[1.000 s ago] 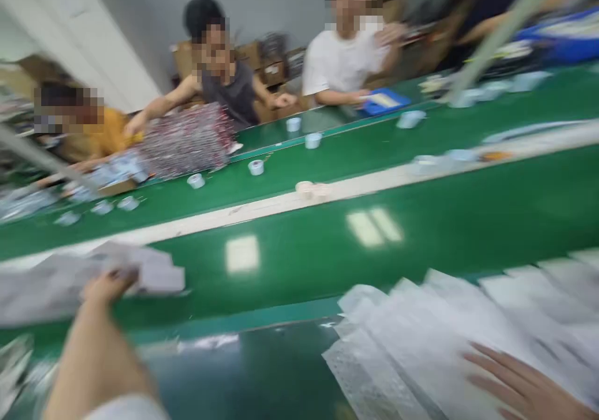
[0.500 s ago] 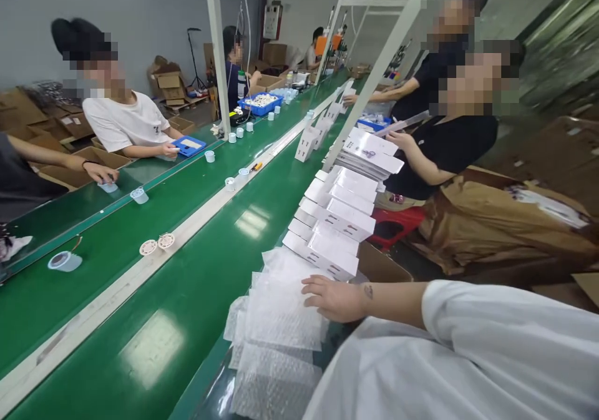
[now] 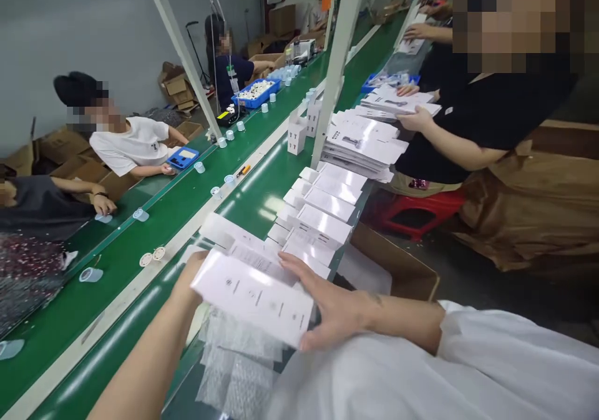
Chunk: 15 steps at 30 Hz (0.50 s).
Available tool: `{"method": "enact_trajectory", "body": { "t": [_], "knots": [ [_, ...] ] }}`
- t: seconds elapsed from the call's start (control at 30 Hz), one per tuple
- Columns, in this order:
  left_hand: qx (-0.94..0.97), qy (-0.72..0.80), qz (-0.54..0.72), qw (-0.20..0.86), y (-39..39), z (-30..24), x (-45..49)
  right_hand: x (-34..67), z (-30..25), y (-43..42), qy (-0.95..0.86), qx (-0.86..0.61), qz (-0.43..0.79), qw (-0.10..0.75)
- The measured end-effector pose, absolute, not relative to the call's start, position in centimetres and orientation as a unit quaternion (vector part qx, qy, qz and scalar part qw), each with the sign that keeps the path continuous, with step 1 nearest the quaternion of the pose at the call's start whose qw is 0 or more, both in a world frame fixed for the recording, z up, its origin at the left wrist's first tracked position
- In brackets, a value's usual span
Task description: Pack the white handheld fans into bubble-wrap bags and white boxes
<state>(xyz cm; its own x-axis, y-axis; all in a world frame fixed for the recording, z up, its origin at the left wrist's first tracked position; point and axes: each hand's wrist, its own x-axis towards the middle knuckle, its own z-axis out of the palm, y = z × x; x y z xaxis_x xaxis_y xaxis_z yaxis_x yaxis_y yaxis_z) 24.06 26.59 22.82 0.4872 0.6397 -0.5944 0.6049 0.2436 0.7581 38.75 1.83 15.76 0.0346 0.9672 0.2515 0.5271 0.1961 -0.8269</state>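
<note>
Both my hands hold a small stack of flat white boxes [image 3: 253, 295] with fine print, just above the table edge. My left hand [image 3: 189, 276] grips the stack's left end from behind, fingers mostly hidden. My right hand [image 3: 327, 307] wraps the right end, fingers lying over the top and underneath. Below the stack lie sheets of bubble wrap [image 3: 234, 364]. Beyond it, a row of more white boxes [image 3: 322, 211] runs along the edge of the green belt [image 3: 112, 295].
A co-worker in black to my right handles a pile of white boxes [image 3: 365, 142]. Small round cups [image 3: 91, 274] ride the belt. Slanted frame posts [image 3: 334, 70] rise from it. Other people sit across. An open carton [image 3: 397, 267] and red stool [image 3: 421, 208] stand at right.
The view swung right along the line. My right hand left the bubble wrap, and my left hand came in; both now hold a stack of white boxes over it.
</note>
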Motion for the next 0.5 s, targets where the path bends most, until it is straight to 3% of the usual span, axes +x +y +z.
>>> {"method": "enact_trajectory", "body": {
  "t": [0.13,0.33,0.5],
  "knots": [
    [0.533,0.540,0.010,0.651,23.1,21.9,32.6,43.0,15.9,-3.5,-0.558,-0.634,0.259,0.469],
    [0.519,0.610,-0.076,0.594,20.5,17.9,39.4,47.9,15.5,-5.4,-0.492,-0.675,0.156,0.528],
    [0.531,0.574,-0.177,0.598,19.9,17.1,41.2,55.0,14.1,-4.8,-0.320,-0.648,0.243,0.647]
  ]
}}
